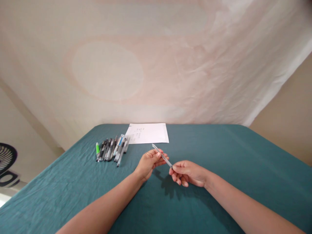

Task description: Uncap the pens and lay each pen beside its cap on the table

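Observation:
Between my two hands a slim grey pen point(166, 160) is held slanted above the table, its far end up and to the left. My left hand point(149, 163) pinches it near the middle with thumb and fingers. At the lower right end, my right hand point(187, 172) grips it between thumb and forefinger, the other fingers loosely curled. To the left of my hands lies a pile of pens point(110, 149), mostly black, grey and clear, side by side. At the pile's left edge is a bright green marker point(97, 149).
A white sheet of paper point(153, 134) with faint handwriting lies at the back of the table, just behind the pens. A dark green cloth point(219, 149) covers the table. A pale hanging sheet point(170, 65) rises behind it. A black fan point(7, 159) stands off the left edge.

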A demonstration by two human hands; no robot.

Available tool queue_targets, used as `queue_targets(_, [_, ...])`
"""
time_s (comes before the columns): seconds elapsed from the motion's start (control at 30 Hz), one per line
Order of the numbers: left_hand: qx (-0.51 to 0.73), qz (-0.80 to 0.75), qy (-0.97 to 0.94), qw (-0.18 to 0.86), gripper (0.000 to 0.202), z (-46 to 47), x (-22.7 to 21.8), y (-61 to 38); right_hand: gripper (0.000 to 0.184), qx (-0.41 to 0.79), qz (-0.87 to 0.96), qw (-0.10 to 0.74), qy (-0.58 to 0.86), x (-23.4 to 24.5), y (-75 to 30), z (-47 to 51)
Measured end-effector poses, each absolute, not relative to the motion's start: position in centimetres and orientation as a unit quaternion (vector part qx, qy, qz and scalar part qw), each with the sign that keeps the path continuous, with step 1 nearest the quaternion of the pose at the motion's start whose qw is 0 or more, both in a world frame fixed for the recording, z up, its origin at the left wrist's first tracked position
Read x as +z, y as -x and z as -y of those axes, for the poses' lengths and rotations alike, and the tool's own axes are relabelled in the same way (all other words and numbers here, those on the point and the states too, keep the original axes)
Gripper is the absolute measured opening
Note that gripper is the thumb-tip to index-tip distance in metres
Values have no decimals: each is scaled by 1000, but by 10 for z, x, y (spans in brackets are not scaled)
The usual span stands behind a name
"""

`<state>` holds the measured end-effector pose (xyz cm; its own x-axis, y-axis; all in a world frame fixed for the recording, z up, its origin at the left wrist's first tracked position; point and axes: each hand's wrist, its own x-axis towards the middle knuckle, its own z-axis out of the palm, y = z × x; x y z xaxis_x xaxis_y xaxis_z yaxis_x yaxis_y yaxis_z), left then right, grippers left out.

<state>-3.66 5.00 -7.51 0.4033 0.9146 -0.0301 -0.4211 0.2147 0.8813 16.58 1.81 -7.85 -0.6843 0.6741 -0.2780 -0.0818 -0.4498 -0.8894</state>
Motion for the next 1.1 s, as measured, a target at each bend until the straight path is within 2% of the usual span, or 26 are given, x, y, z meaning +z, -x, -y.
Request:
queue_targets(0.33, [472, -357, -436, 678, 30, -50, -75, 37, 39, 693, 545, 281, 379, -81, -155, -13])
queue_targets(0.47, [478, -390, -447, 648, 28, -49, -76, 35, 41, 590, 610, 286, 446, -85, -150, -11])
queue_targets(0.57, [476, -366, -446, 664, 28, -46, -73, 33, 40, 530, 639, 287, 478, -84, -146, -9])
queue_targets(0.7, [435, -311, -448, 716, 39, -41, -70, 31, 38, 544, 629, 284, 477, -80, -144, -8])
queue_targets(0.93, [434, -353, -454, 694, 27, -46, -80, 32, 37, 554, 632, 279, 464, -82, -144, -10])
queue_targets(1.1, [439, -340, -463, 691, 29, -45, -78, 30, 36, 564, 622, 286, 462, -89, -145, -13])
